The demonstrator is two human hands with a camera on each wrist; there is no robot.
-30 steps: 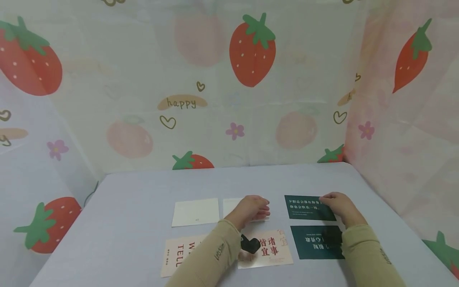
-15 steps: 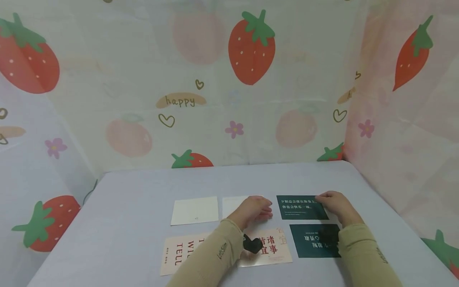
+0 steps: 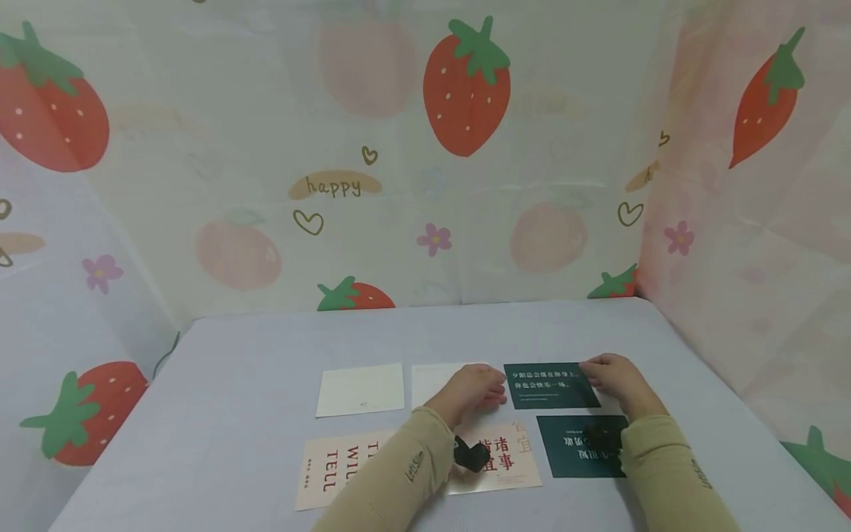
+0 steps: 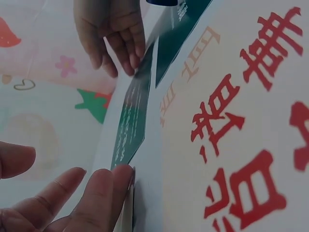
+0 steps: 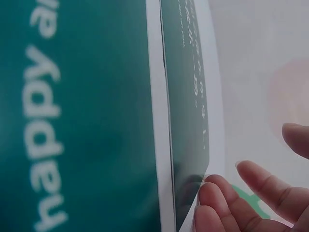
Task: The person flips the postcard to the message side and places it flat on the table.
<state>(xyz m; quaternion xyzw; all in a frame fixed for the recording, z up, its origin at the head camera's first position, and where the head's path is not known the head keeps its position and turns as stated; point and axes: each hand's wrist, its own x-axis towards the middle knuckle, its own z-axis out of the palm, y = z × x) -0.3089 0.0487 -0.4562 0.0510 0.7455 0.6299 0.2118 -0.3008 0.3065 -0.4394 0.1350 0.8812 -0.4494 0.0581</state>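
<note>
A dark green card (image 3: 548, 386) with white writing lies in the back row on the right. My right hand (image 3: 618, 380) touches its right edge; in the right wrist view the fingers (image 5: 219, 200) are extended against the edge and the thumb stands apart. My left hand (image 3: 468, 391) is at the card's left edge, fingers loosely extended, thumb apart in the left wrist view. Beneath the left hand, a white card (image 3: 428, 380) is partly hidden. Nearer me is a second green card (image 3: 575, 447), its right end covered by my right sleeve.
Another white card (image 3: 361, 391) lies at the back left. In the front row are a cream card with red lettering (image 3: 332, 469) and one with red characters (image 3: 508, 462), both partly covered by my left arm. Strawberry-print cloth (image 3: 465, 222) surrounds the white table (image 3: 219, 414).
The back green card has slid left along the table with my right hand at its right edge. My left hand has shifted slightly right, and the gap between the hands has narrowed.
</note>
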